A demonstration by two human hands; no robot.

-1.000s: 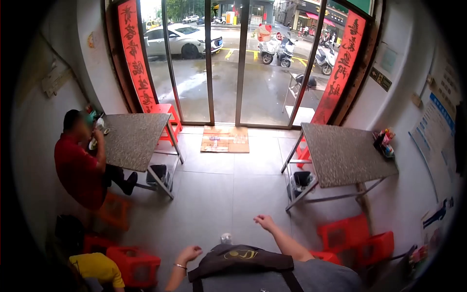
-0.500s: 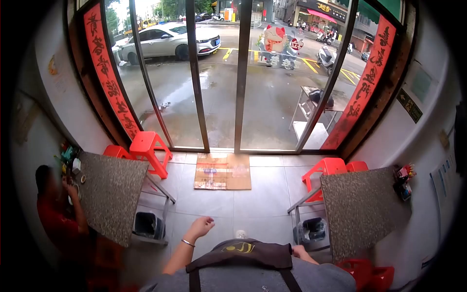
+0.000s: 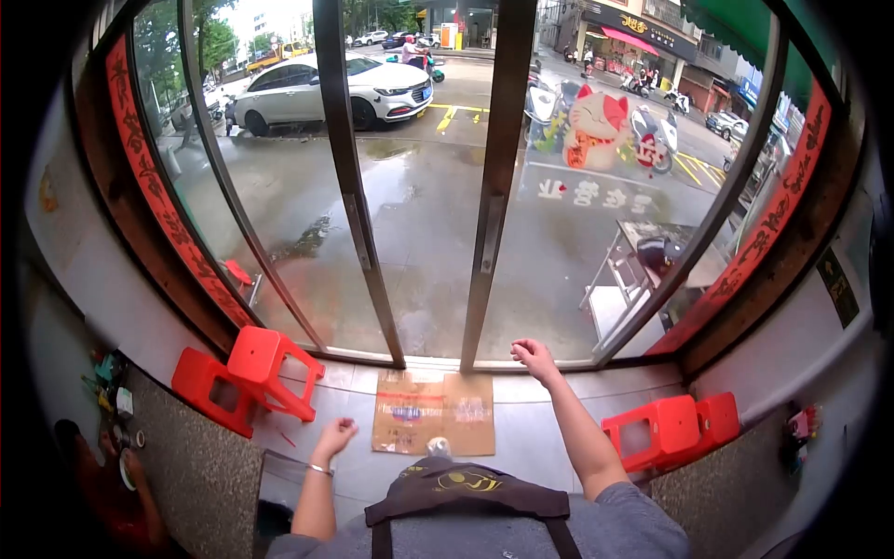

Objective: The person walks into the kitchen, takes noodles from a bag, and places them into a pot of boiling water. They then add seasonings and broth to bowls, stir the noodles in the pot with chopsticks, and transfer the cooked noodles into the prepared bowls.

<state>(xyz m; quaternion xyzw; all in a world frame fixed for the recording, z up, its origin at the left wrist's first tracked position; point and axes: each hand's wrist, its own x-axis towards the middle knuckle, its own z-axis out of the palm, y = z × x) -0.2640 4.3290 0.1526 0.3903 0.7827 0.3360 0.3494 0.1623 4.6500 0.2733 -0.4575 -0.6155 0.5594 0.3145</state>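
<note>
My right hand (image 3: 533,356) reaches forward, its fingers loosely bent and nothing visible in them. It overlaps the lower part of the glass door (image 3: 596,270), just right of an upright metal door bar (image 3: 494,196). My left hand (image 3: 335,440) hangs low on the left, empty and half curled, with a bracelet at the wrist. Between it and the door lies a flattened cardboard sheet (image 3: 433,410) on the tiles. A shoe tip (image 3: 439,447) shows at the sheet's near edge. My dark apron (image 3: 466,477) covers my front.
Red plastic stools stand at left (image 3: 270,368) and right (image 3: 652,433). A stone-topped table (image 3: 186,456) is at left, where a person (image 3: 102,484) sits; another table (image 3: 736,484) is at right. Beyond the glass are a white car (image 3: 335,88) and a metal table (image 3: 670,233).
I have moved forward to the doors; my shoe is now at the cardboard. My right hand has come from beside the apron and stretched out ahead. My left hand stays low and half curled.
</note>
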